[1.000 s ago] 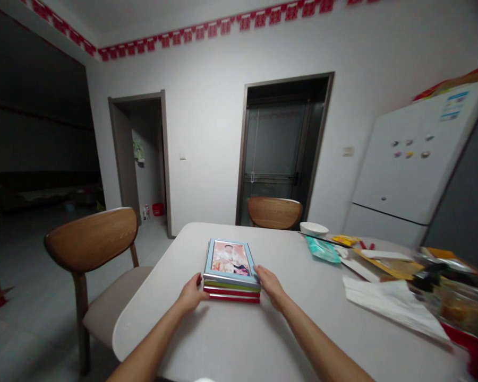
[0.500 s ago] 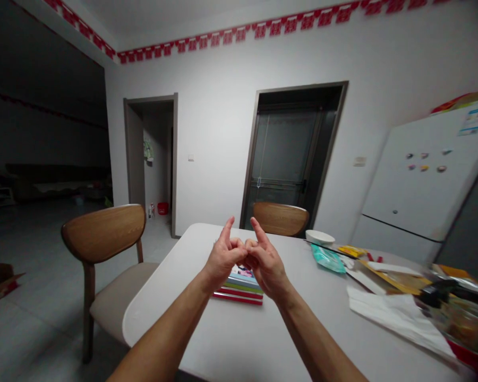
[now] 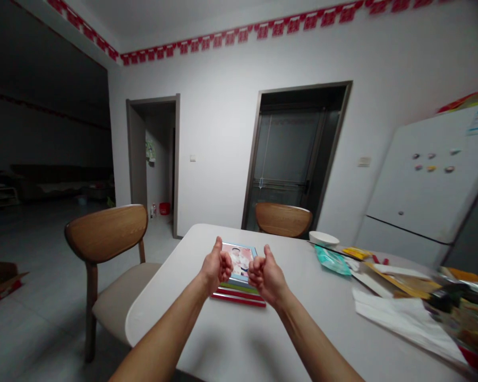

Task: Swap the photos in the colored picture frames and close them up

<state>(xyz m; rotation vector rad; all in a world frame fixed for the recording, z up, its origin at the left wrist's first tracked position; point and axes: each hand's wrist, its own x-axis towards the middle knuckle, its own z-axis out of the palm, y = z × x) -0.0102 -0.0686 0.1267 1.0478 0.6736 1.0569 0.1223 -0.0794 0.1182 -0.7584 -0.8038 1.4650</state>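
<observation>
My left hand [image 3: 218,265] is curled into a fist with its thumb pointing up, and nothing shows in it. Facing it, my right hand [image 3: 265,271] makes the same shape, fingers folded in and thumb raised. A gap separates the two hands. Between and behind them lies a stack of flat items that look like picture frames [image 3: 239,260], with a picture of a person on top and blue, green and red edges below. The hands hover over its two sides and partly cover it; whether they touch it I cannot tell.
The stack lies on a white table [image 3: 223,339]. On its right are a white bowl [image 3: 323,239], a teal packet [image 3: 332,260], white paper [image 3: 406,318] and mixed clutter. One wooden chair [image 3: 107,233] stands at the left, another [image 3: 283,219] behind. A fridge [image 3: 418,196] stands at the right.
My hands have moved apart and slightly down from where they met at the knuckles. The extended upper fingers have given way to fists with raised thumbs, uncovering the top picture.
</observation>
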